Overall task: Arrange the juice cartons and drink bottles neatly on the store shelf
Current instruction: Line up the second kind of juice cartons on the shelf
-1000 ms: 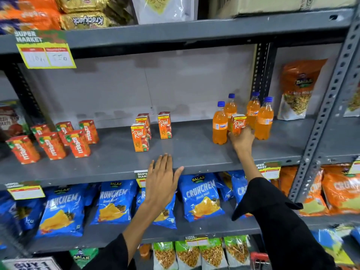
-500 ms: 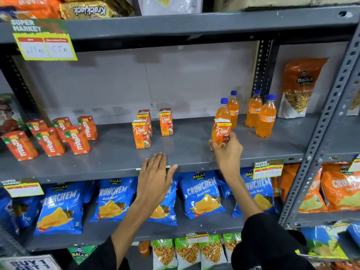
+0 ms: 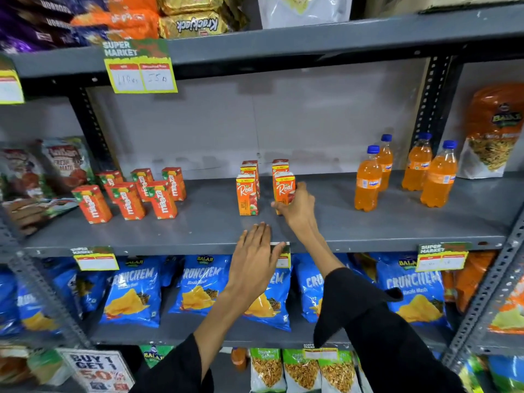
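Juice cartons: four orange "Real" cartons (image 3: 247, 194) stand mid-shelf in two short rows; the front-right carton (image 3: 284, 189) is in the person's grip.
Head view, right hand: the right hand (image 3: 298, 209) wraps this front-right carton from its right side, thumb low at the front, fingers round the far side. It looks placed level with the front-left carton, likely to square up the block. Whether its base rests on the shelf cannot be told.
Head view, left hand: the left hand (image 3: 255, 256) is flat, fingers together and stretched out, holding nothing, with fingertips on the front lip of the grey shelf (image 3: 326, 222). It seems to steady the person during the reach.
Other cartons: a group of "Maaza" cartons (image 3: 129, 200) stands to the left, tilted and uneven, probably awaiting tidying.
Drink bottles: four orange bottles with blue caps (image 3: 367, 180) stand upright to the right, well apart from the cartons.
Open room: bare shelf lies between cartons and bottles, and in front of both, so sliding items sideways looks easy.
Edges: price tags (image 3: 442, 256) hang from the lip; a slotted upright post (image 3: 433, 109) stands behind the bottles at the back.
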A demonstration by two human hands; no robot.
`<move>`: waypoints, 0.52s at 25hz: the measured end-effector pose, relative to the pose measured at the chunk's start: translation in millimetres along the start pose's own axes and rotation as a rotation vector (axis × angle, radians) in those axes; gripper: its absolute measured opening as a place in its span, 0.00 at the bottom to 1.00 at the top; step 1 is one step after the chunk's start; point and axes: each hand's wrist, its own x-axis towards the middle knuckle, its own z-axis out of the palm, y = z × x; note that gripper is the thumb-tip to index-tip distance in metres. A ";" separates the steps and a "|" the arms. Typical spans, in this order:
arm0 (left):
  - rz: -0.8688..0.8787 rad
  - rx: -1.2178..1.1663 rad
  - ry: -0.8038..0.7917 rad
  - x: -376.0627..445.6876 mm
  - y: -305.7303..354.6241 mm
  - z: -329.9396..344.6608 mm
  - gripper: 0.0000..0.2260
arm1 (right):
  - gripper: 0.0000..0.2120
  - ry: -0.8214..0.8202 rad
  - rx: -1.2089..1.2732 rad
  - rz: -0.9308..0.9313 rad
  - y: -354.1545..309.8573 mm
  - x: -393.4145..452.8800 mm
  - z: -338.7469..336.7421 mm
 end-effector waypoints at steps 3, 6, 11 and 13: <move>0.009 0.003 -0.007 0.0 -0.9 0.1 0.28 | 0.31 -0.020 -0.030 0.028 3.5 7.1 11.1; 0.014 0.017 0.012 0.1 -1.7 -0.1 0.28 | 0.33 -0.018 -0.002 0.038 6.9 6.1 12.9; 0.049 -0.017 0.017 -1.6 -6.4 -5.8 0.27 | 0.37 0.025 0.063 -0.020 3.1 -13.3 -1.9; 0.037 -0.052 0.042 -4.0 -13.9 -11.4 0.28 | 0.31 0.063 0.059 -0.108 -0.3 -29.7 -7.2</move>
